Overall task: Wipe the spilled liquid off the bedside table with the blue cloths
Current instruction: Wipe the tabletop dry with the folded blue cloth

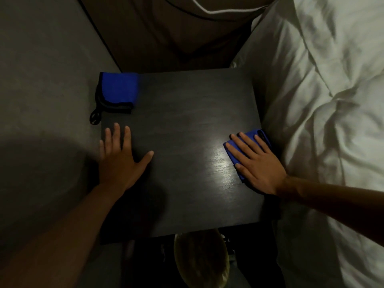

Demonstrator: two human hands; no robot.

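The dark square bedside table (178, 113) fills the middle of the view. A shiny, light-catching patch (218, 161) lies on its right half. My right hand (257, 165) presses flat, fingers spread, on a blue cloth (252, 136) at the table's right edge. A second blue cloth with black trim (118, 91) lies folded on the far left corner, partly over the edge. My left hand (120, 159) rests flat on the table's left edge, fingers apart, holding nothing.
A bed with rumpled white sheets (324, 100) runs along the table's right side. A grey wall (41, 80) is on the left and a brown headboard panel (166, 34) behind. A yellowish round object (201, 260) sits below the table's near edge.
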